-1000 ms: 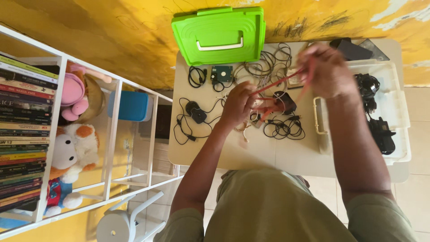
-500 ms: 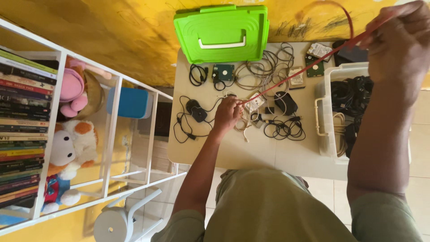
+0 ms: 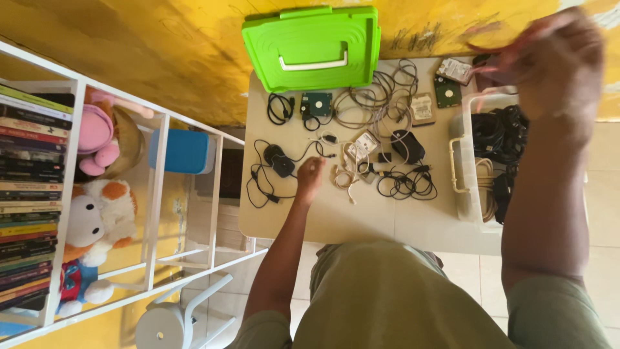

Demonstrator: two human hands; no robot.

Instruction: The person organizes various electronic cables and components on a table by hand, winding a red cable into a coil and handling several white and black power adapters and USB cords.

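Note:
My right hand (image 3: 555,58) is raised above the table's far right corner and blurred. It is closed on a thin red cable (image 3: 489,50), whose strands show faintly beside the fingers. My left hand (image 3: 310,176) rests on the white table (image 3: 361,220) with curled fingers and nothing in it. It lies just right of a black adapter with its cord (image 3: 281,163) and left of a tangle of white cables (image 3: 345,173). Under my right forearm stands a clear plastic bin (image 3: 460,169) holding black cables (image 3: 500,129).
A green case (image 3: 310,48) leans at the table's back edge. Bare hard drives (image 3: 447,92), grey cable loops (image 3: 378,97) and a black cable coil (image 3: 403,185) lie on the table. A white shelf (image 3: 158,194) with books, plush toys and a blue box stands left.
My left hand let go of the red cable's end and drew back toward me. The right hand pulled the cable up and gathered it; it no longer stretches across the table.

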